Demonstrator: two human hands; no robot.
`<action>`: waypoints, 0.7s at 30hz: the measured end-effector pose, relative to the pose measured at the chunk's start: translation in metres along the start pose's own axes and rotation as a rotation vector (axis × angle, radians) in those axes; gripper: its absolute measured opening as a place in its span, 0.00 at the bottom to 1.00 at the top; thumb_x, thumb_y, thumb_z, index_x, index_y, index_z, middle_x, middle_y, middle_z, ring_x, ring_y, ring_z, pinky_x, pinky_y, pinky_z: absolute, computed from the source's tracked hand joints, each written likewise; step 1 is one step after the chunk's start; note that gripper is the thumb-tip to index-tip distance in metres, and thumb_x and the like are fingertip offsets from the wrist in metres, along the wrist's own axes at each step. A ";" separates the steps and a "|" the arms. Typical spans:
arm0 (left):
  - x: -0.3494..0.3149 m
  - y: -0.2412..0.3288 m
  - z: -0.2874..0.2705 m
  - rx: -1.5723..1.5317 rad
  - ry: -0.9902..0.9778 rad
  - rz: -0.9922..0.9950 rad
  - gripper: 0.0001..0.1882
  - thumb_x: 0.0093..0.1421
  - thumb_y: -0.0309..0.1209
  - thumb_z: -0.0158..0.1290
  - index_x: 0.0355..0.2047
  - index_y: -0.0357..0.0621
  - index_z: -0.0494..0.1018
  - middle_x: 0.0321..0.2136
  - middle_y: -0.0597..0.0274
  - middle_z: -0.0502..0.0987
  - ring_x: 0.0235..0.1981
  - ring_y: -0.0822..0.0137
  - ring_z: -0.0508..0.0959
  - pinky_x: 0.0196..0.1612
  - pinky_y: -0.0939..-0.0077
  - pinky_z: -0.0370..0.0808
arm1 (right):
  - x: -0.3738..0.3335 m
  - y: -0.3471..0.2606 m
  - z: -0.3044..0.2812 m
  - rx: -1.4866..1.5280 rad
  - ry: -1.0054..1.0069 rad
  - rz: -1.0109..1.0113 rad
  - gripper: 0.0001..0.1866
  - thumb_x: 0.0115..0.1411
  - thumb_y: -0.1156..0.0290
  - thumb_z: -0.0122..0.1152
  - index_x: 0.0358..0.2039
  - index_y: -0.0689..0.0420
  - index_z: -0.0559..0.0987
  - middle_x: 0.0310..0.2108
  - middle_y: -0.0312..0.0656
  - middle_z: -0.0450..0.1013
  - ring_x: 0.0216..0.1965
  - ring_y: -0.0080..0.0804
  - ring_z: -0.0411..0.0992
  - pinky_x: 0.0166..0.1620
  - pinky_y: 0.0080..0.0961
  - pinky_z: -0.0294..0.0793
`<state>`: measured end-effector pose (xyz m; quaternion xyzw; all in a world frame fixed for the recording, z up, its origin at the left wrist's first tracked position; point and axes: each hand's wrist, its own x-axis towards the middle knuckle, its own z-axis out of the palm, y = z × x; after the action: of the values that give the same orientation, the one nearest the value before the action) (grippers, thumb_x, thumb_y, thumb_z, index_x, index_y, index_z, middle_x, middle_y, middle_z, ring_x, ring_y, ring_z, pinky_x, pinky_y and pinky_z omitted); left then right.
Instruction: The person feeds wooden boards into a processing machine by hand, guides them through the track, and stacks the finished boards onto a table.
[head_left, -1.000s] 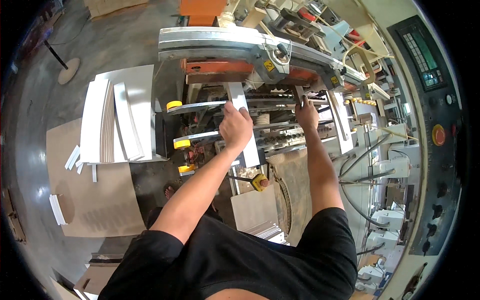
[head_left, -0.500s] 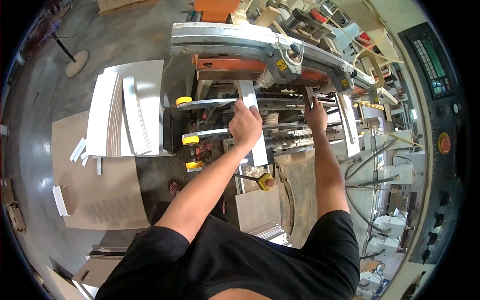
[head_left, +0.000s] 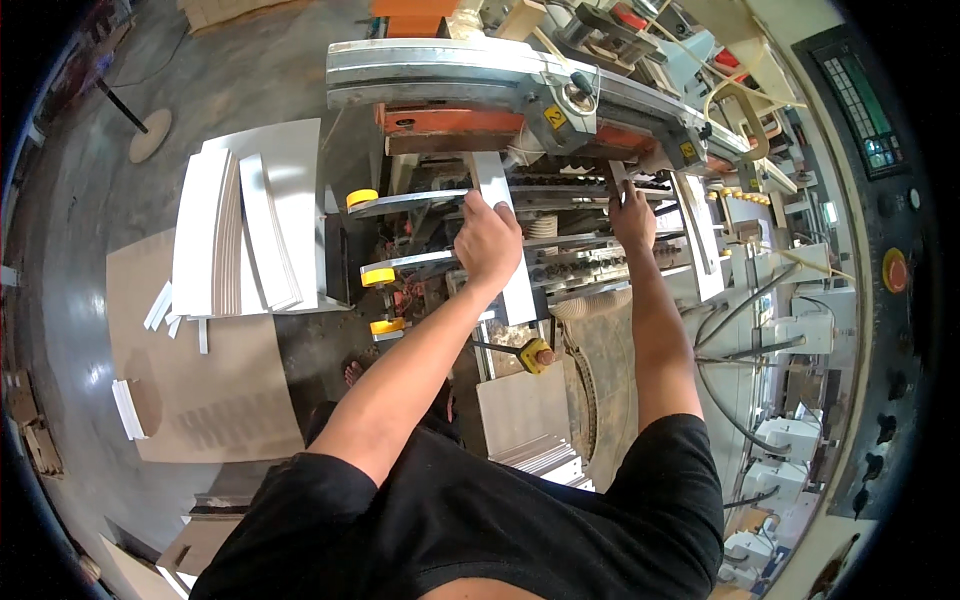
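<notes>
My left hand (head_left: pixel 488 240) is closed around the edge of a long white board strip (head_left: pixel 517 290), with its thumb along the top. The strip lies lengthwise away from me, across the metal rails of a machine; its far end reaches under the machine's crossbeam. Farther right, my right hand (head_left: pixel 632 218) has its fingers closed about the near end of a narrow brownish bar (head_left: pixel 618 176) below the beam. My fingertips there are partly hidden. Another pale strip (head_left: pixel 699 235) lies on the machine to the right of that hand.
A silver crossbeam (head_left: pixel 430 78) spans the machine ahead. Yellow-capped rail ends (head_left: pixel 362 198) stick out on the left. White boards (head_left: pixel 208 230) are stacked on a table at left. At right stands a control panel (head_left: pixel 880 270) with a red button. A yellow button box (head_left: pixel 536 356) sits near my body.
The whole view has shifted slightly. Both hands keep their places on the white strip and the bar, with no clear movement of either piece.
</notes>
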<state>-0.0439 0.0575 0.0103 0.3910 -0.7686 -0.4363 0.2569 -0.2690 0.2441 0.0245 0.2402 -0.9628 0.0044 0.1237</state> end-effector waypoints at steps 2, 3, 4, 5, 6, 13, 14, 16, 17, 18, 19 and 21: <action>0.000 0.002 0.000 -0.006 -0.010 -0.010 0.18 0.66 0.36 0.47 0.47 0.33 0.61 0.35 0.40 0.76 0.30 0.42 0.80 0.35 0.49 0.76 | 0.000 0.002 0.001 0.007 0.013 -0.002 0.25 0.62 0.57 0.54 0.57 0.54 0.70 0.43 0.55 0.73 0.42 0.58 0.75 0.44 0.51 0.75; -0.001 0.002 -0.001 -0.009 -0.016 -0.024 0.17 0.65 0.35 0.47 0.45 0.33 0.61 0.36 0.41 0.75 0.31 0.41 0.80 0.35 0.50 0.76 | -0.001 0.000 0.000 0.017 0.023 -0.011 0.25 0.62 0.57 0.54 0.57 0.54 0.70 0.43 0.55 0.73 0.42 0.58 0.75 0.44 0.50 0.75; -0.001 0.002 -0.002 -0.009 -0.021 -0.022 0.17 0.65 0.35 0.47 0.45 0.33 0.61 0.36 0.41 0.75 0.31 0.41 0.80 0.35 0.50 0.76 | -0.001 -0.002 0.000 0.016 0.023 0.003 0.23 0.62 0.57 0.54 0.54 0.54 0.71 0.42 0.54 0.73 0.42 0.58 0.75 0.44 0.50 0.75; 0.000 0.002 -0.003 -0.002 -0.020 -0.023 0.17 0.65 0.35 0.47 0.45 0.33 0.61 0.36 0.41 0.75 0.31 0.41 0.80 0.36 0.49 0.76 | -0.001 -0.003 0.000 0.015 0.022 0.008 0.23 0.62 0.57 0.54 0.54 0.54 0.71 0.42 0.54 0.73 0.42 0.58 0.75 0.44 0.50 0.75; 0.000 0.002 -0.002 0.004 -0.018 -0.025 0.17 0.65 0.35 0.47 0.45 0.33 0.61 0.36 0.41 0.76 0.31 0.42 0.80 0.36 0.49 0.76 | -0.001 -0.003 -0.001 0.022 0.017 0.001 0.22 0.61 0.58 0.54 0.53 0.54 0.71 0.42 0.54 0.73 0.42 0.58 0.75 0.44 0.50 0.75; 0.000 0.001 0.001 0.021 -0.027 -0.029 0.16 0.65 0.35 0.47 0.45 0.34 0.61 0.36 0.41 0.76 0.31 0.41 0.80 0.37 0.49 0.76 | -0.002 0.000 0.000 0.026 0.003 0.009 0.22 0.61 0.58 0.55 0.53 0.55 0.71 0.43 0.54 0.73 0.42 0.58 0.75 0.45 0.50 0.74; 0.000 0.001 0.001 0.021 -0.030 -0.025 0.16 0.65 0.35 0.46 0.45 0.34 0.61 0.36 0.41 0.75 0.31 0.42 0.80 0.37 0.49 0.76 | -0.002 0.002 0.000 0.018 0.017 0.004 0.22 0.62 0.58 0.55 0.53 0.55 0.71 0.43 0.53 0.73 0.43 0.58 0.75 0.45 0.50 0.74; 0.001 0.000 0.001 0.021 -0.032 -0.020 0.17 0.65 0.35 0.46 0.45 0.33 0.60 0.37 0.40 0.75 0.31 0.42 0.80 0.37 0.49 0.76 | -0.001 0.000 0.000 0.019 0.006 0.009 0.22 0.62 0.58 0.55 0.53 0.55 0.71 0.43 0.53 0.73 0.43 0.58 0.75 0.46 0.50 0.74; 0.001 0.000 0.000 0.024 -0.038 -0.025 0.17 0.65 0.35 0.46 0.45 0.33 0.60 0.37 0.40 0.75 0.31 0.42 0.80 0.36 0.49 0.76 | -0.001 -0.001 0.000 0.020 -0.006 0.012 0.22 0.62 0.58 0.55 0.54 0.55 0.71 0.43 0.53 0.73 0.43 0.58 0.75 0.46 0.50 0.74; 0.001 -0.001 0.000 0.028 -0.044 -0.030 0.17 0.65 0.35 0.46 0.45 0.33 0.60 0.37 0.40 0.75 0.31 0.42 0.80 0.36 0.49 0.76 | -0.002 -0.002 -0.001 0.028 -0.001 0.007 0.23 0.62 0.58 0.56 0.54 0.55 0.70 0.43 0.53 0.73 0.43 0.58 0.75 0.45 0.50 0.74; 0.001 -0.001 0.000 0.027 -0.045 -0.029 0.17 0.65 0.35 0.46 0.45 0.33 0.60 0.37 0.40 0.75 0.31 0.42 0.80 0.36 0.49 0.76 | -0.002 -0.003 -0.002 0.027 -0.001 0.008 0.23 0.62 0.58 0.56 0.54 0.55 0.70 0.43 0.53 0.73 0.43 0.58 0.75 0.45 0.50 0.74; 0.001 -0.001 0.000 0.019 -0.020 -0.001 0.17 0.65 0.35 0.46 0.45 0.33 0.60 0.37 0.40 0.75 0.31 0.42 0.80 0.36 0.50 0.77 | -0.002 -0.004 -0.004 0.017 -0.018 0.022 0.23 0.61 0.58 0.56 0.54 0.55 0.70 0.43 0.53 0.73 0.43 0.58 0.75 0.45 0.50 0.74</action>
<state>-0.0439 0.0567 0.0098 0.3894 -0.7750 -0.4333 0.2450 -0.2642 0.2417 0.0280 0.2308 -0.9664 0.0118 0.1128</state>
